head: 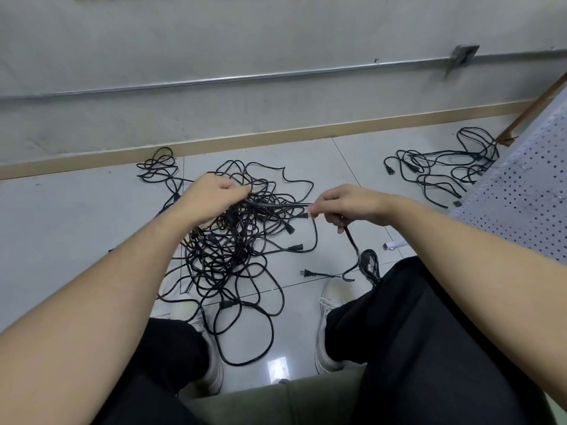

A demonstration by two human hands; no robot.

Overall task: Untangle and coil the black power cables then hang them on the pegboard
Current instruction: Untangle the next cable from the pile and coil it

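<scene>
A large tangle of black power cables (233,240) lies on the pale tiled floor (76,228) between the person's feet, its thin glossy cords looping over one another in a dense knot with looser loops trailing toward the white shoes (328,302). Several moulded plugs (296,247) poke out at the tangle's right edge. The left hand (211,194) is lifted over the heap with fingers curled around a bunch of cords pulled up from it. The right hand (349,207) pinches one cable between thumb and fingertips, a taut stretch running between the two hands; a length hangs down from this hand to a pronged plug (308,273) on the floor. A second, smaller cable pile (441,167) sits well apart at the right, near the perforated white pegboard (521,191) leaning there. A few more loops (159,167) lie by the skirting
</scene>
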